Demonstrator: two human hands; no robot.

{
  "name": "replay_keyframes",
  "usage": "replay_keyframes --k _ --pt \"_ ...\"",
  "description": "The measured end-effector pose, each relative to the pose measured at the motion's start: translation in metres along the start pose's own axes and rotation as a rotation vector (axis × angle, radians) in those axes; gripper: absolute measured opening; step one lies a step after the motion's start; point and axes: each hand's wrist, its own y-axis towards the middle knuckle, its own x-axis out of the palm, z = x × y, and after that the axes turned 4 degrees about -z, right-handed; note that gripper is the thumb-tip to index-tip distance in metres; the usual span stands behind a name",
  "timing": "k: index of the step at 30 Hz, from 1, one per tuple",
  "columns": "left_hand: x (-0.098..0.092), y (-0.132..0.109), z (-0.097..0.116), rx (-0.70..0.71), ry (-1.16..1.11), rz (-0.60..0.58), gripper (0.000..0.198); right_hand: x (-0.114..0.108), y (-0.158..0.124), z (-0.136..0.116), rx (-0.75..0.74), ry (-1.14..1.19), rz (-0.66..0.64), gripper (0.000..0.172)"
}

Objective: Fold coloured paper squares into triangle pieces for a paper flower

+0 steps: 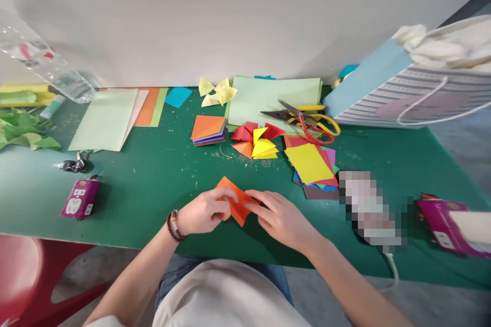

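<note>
A piece of orange folded paper (238, 200) lies on the green table mat (153, 189) at the front, held between my two hands. My left hand (205, 210), with a beaded bracelet (174, 226) on its wrist, grips the paper's left side. My right hand (282, 219) holds its right side, fingertips on the top. Part of the paper is hidden under my fingers. Beyond my hands sit a folded red, yellow and orange paper model (253, 142) and a stack of coloured paper squares (209, 130).
Scissors with red and yellow handles (303, 120) rest on a pale green sheet (272, 102). Coloured paper squares (309, 163) lie to the right. A striped paper bag (406, 94) stands at the back right, a plastic bottle (46, 66) at the left, and keys (74, 164) lie near a purple box (80, 199).
</note>
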Motion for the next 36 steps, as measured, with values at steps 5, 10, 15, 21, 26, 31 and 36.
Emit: replay_keyframes --k 5,10,15,21,26,31,36 --pt "-0.003 -0.004 -0.010 -0.008 -0.088 0.016 0.022 0.004 0.004 0.006 -0.015 -0.088 0.055 0.030" --pt "0.008 -0.011 -0.005 -0.019 0.232 0.046 0.037 0.011 0.001 0.004 -0.047 -0.174 0.146 0.019" --pt "0.036 -0.020 0.003 -0.054 0.317 0.200 0.019 0.013 -0.012 0.007 -0.065 -0.079 0.124 0.018" --pt "0.047 -0.020 0.009 -0.178 0.204 0.355 0.006 0.016 -0.008 0.008 0.024 0.156 0.180 0.012" --pt "0.045 -0.010 0.010 -0.390 0.281 0.482 0.012 0.019 0.012 0.005 0.241 0.182 0.199 0.014" --pt "0.048 -0.003 0.007 -0.418 0.414 0.473 0.025 0.025 0.024 -0.001 0.462 0.200 0.164 0.023" --pt "0.050 -0.002 0.008 -0.395 0.492 0.435 0.024 0.023 0.031 -0.006 0.507 0.175 0.091 0.015"
